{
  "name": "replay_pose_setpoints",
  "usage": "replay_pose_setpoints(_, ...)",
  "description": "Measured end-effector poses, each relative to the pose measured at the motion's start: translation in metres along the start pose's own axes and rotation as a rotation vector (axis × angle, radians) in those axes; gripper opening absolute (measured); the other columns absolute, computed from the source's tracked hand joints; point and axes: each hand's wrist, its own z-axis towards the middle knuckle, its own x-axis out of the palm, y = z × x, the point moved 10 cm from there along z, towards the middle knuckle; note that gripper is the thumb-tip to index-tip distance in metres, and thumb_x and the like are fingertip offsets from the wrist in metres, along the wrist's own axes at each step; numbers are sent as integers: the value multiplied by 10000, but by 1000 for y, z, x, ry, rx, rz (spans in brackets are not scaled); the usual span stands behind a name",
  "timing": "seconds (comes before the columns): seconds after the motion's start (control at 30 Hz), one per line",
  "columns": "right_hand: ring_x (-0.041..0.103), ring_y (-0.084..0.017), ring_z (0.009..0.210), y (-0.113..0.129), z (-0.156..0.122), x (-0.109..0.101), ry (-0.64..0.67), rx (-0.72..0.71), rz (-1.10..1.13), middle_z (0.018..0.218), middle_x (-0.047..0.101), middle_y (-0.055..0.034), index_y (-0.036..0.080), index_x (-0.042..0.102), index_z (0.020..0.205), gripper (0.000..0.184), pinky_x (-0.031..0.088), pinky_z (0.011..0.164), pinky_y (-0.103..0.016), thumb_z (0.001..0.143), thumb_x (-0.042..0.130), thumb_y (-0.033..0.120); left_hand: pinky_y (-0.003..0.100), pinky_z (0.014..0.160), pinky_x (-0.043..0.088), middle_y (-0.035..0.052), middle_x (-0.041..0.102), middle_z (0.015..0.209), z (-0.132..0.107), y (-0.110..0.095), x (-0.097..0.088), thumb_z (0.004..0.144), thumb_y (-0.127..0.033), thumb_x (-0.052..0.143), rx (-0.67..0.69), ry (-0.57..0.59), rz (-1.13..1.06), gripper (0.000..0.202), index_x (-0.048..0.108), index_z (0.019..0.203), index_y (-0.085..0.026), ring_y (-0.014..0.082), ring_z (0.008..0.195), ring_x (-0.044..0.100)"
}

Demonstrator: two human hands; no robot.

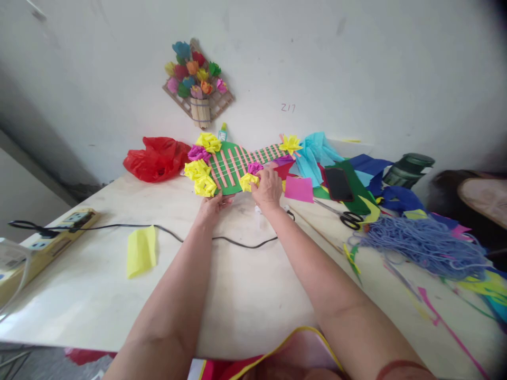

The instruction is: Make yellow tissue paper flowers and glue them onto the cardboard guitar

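A green guitar-shaped paper craft (233,168) with pink strips and pale strings leans up at the back of the table. My left hand (209,208) grips its lower edge, with fingers partly behind it. Yellow paper flowers (197,170) and a magenta paper flower (199,153) line its left end. My right hand (269,188) is closed on a yellow paper flower (249,182) at the lower edge of the body. Just above that sits a small magenta flower (254,168). Another yellow flower (290,144) is on the neck's end.
Red plastic (156,160) lies left, near a power strip (71,232) whose black cord (166,230) crosses the table. Scissors (348,218), a phone (338,184), pink paper (299,189) and tangled blue string (423,245) lie right. Yellow paper (141,252) lies front left.
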Motion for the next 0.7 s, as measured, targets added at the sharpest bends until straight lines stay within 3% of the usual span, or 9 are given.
replay_pose_setpoints(0.13,477,-331,1216,-15,-7,-9,-140,188,67,1319,510,-220,117,464,1317,541,396,983,-451,816,563,293,262,653,557,107,748,846,-1,-1,1,777,-256,734,-3,8,-4,390,604,1119,-120,168,667,703)
replay_pose_setpoints(0.23,476,-313,1264,-25,-10,0,-73,300,139,1365,486,-235,106,306,1438,692,400,1006,-436,828,554,321,257,647,559,103,751,838,-1,-1,2,782,-241,721,-2,19,-12,373,608,1118,-125,161,654,696)
replay_pose_setpoints(0.37,587,-287,1165,-39,-14,20,58,461,318,1285,588,-193,147,206,1489,779,456,958,-419,832,552,384,262,652,561,106,750,851,-2,-3,4,780,-238,721,13,24,-14,358,619,1106,-129,176,700,708)
replay_pose_setpoints(0.47,625,-270,1126,-45,-15,35,145,517,378,1211,645,-176,144,231,1489,772,487,920,-380,839,545,417,269,665,561,111,749,863,-2,-2,4,781,-235,720,16,24,-15,383,611,1133,-127,178,703,711)
replay_pose_setpoints(0.7,627,-228,1121,-42,-9,55,162,425,532,1168,676,-133,158,398,1427,675,489,909,-300,823,578,398,271,665,561,112,749,861,-1,-1,3,788,-271,731,11,35,-5,419,588,1152,-123,163,647,701)
